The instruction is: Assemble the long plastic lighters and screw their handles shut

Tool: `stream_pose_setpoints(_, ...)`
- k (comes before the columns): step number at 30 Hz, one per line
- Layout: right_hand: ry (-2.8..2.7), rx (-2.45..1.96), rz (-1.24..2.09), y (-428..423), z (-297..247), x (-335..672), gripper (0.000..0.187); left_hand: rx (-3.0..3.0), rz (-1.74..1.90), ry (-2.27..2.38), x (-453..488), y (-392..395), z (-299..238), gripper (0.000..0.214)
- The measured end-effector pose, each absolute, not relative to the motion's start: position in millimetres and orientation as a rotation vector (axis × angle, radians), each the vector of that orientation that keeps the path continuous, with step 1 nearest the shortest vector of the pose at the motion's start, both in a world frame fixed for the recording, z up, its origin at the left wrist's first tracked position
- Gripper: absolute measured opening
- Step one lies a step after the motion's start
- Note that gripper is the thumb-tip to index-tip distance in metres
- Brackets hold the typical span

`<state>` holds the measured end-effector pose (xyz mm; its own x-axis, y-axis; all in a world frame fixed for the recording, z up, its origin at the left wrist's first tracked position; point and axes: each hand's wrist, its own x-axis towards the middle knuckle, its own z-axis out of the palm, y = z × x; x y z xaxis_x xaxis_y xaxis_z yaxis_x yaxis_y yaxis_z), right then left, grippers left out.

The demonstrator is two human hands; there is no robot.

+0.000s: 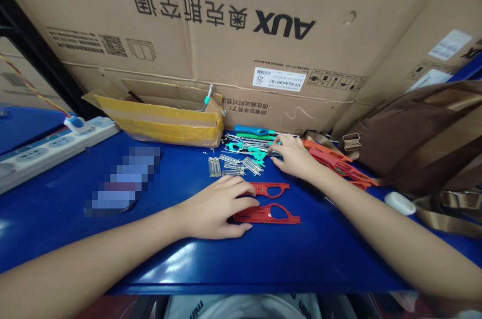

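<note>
My left hand (218,206) lies on the blue table (263,253), fingers curled over the left ends of two red plastic handle shells (269,214), one in front of the other. My right hand (291,155) reaches further back, fingertips pinching among a heap of teal and green plastic handle parts and thin metal wires (248,147). Several small clear metal-and-plastic pieces (231,166) lie between the two hands. A pile of orange and red handle shells (339,163) sits just right of my right hand.
An open taped cardboard tray (165,118) stands at the back left. A white power strip (52,140) runs along the left. Large cardboard boxes (241,22) wall the back. A brown bag (425,143) with straps fills the right; a white oval object (399,202) lies beside it.
</note>
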<state>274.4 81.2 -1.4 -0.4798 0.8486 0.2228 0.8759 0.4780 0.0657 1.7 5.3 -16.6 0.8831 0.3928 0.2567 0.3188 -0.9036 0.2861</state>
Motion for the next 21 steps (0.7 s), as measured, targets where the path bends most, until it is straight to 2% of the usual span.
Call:
stream_pose_setpoints(8,-2.579,-1.511,-0.248,93,-7,264,0.011,2.811,0.450,0.605,1,7,-17,0.024)
stream_pose_setpoints(14,-2.468,-1.479,-0.227,90,7,267,0.017,2.809,0.465,0.637,2,7,-18,0.023)
stream_pose_setpoints(21,-2.311,-1.434,-0.093,77,26,279,0.013,2.790,0.509,0.681,1,9,-21,0.024)
